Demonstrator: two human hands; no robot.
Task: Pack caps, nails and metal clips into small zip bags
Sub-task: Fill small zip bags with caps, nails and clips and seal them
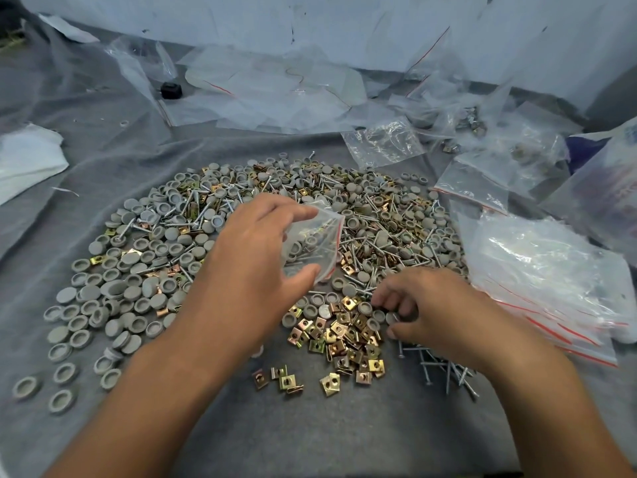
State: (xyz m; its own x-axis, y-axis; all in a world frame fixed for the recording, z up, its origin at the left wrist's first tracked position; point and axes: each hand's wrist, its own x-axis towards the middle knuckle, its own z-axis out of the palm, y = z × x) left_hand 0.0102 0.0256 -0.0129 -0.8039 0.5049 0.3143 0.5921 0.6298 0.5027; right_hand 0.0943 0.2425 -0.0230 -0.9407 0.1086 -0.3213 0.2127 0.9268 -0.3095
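— Nearest the body? Loose brass-coloured square metal clips [341, 339] on the grey cloth [310, 426], thin silver nails [444, 370] just right of them, grey round plastic caps [113, 294] spread to the left.

— And the right hand [434, 312]? Down at the near edge of the heap, between clips and nails, fingers curled in and tips touching the pieces. Looks like pinching a cap or nail, but too small to tell what, or whether anything is held.

— Left hand [255, 257]? Raised over the middle of the heap, thumb and fingers pinching a small clear zip bag with a red seal line [313, 243]. Mouth turned right, toward the other hand; a few caps and nails already showing through the plastic.

— So the step? Filling, partway, by the look of it: gathering the next pieces for this bag.

— Next move? Probably a lift of the picked pieces up and left to the bag mouth, mouth kept spread, then a drop inside. Sealing afterwards, once the count is right.

— Farther off? A stack of flat empty zip bags [544, 288] at right; beyond the heap, more crumpled clear bags [275, 91] and some filled bags [382, 141] near the pale wall.
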